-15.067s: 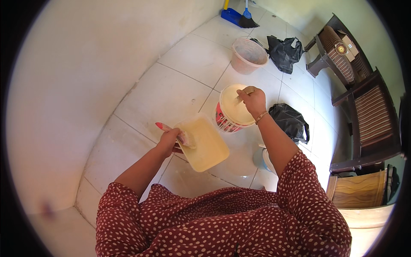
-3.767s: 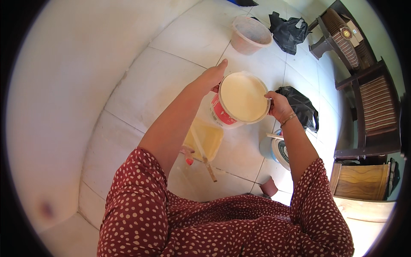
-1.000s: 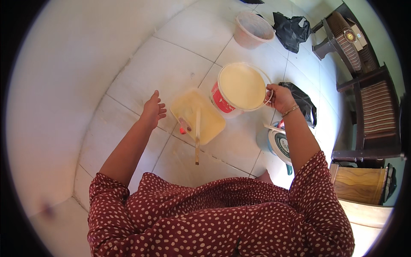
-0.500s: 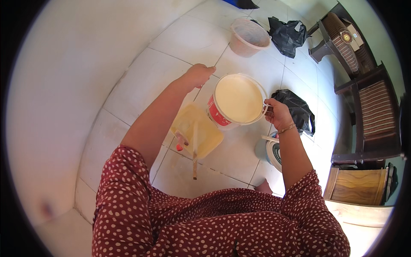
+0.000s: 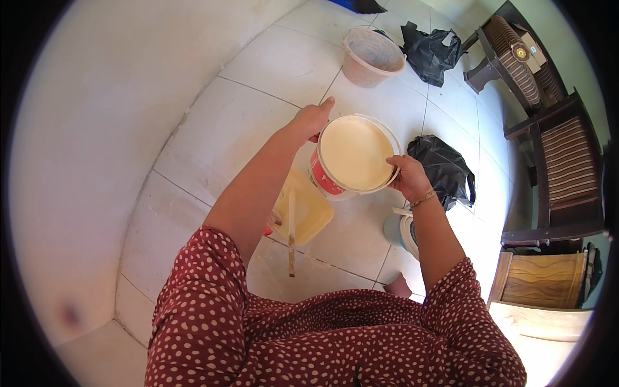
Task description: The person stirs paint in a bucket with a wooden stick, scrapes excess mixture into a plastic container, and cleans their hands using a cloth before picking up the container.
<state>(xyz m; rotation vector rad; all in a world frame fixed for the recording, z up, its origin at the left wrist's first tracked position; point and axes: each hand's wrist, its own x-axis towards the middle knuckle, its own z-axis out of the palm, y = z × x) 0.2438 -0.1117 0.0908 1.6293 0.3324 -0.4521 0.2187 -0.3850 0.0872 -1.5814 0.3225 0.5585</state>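
Observation:
A white bucket (image 5: 327, 175) with a red label and cream paint (image 5: 354, 151) in it stands before me, tilted a little. My right hand (image 5: 411, 178) grips its right rim, thumb over the edge, where the white handle lies along the rim. At the bucket's upper left side is my left hand (image 5: 312, 121), fingers bent down against the wall and mostly hidden, thumb sticking out. Left of and below the bucket lies a yellowish tray (image 5: 314, 222). Across it rests a flat stick (image 5: 292, 235) with a dirty end. A red-tipped object beside it is partly covered by my left forearm.
Further off stand a stained empty tub (image 5: 373, 61) and a black plastic bag (image 5: 433, 55). Another black bag (image 5: 442, 169) lies right of the bucket, with a small lidded pail (image 5: 401, 233) nearer me. A wall (image 5: 116, 129) runs along the left; dark wooden chairs (image 5: 564, 164) line the right.
My left hand has come right, onto the bucket's side. My right hand has shifted from the handle grip to the rim. The bucket has moved slightly nearer and the handle lies against the rim.

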